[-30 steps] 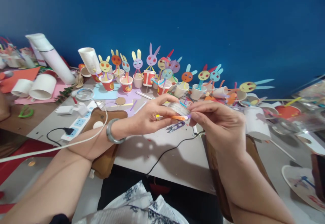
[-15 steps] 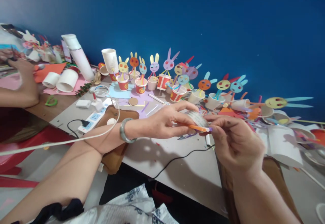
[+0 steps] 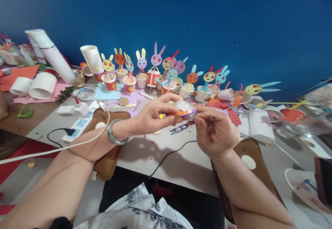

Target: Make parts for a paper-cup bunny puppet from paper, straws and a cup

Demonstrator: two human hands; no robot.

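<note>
Above the table, my left hand (image 3: 158, 114) is closed around a roll of clear tape (image 3: 181, 104) and an orange paper strip (image 3: 181, 113). A purple piece (image 3: 191, 113) shows at the strip's right end. The fingers of my right hand (image 3: 216, 128) pinch there, close against the tape roll; what lies between the fingertips is partly hidden. Below the hands, thread snips (image 3: 179, 129) rest on the table. Behind them stand paper cups with rabbit-faced paper figures, among them a purple rabbit (image 3: 156, 59) and an orange rabbit (image 3: 192, 78).
A power strip (image 3: 81, 121) with plugs and a white cable lies at left, near a white bottle (image 3: 53, 57) and a cup stack (image 3: 92, 58). A black cord (image 3: 168, 158) crosses the table. At right are a white cup (image 3: 260, 125) and a paper plate (image 3: 301, 187).
The view has turned rightward, so the scene slides left. Both hands still hold the tape roll and strip together; my right hand has tilted slightly. The snips show more clearly.
</note>
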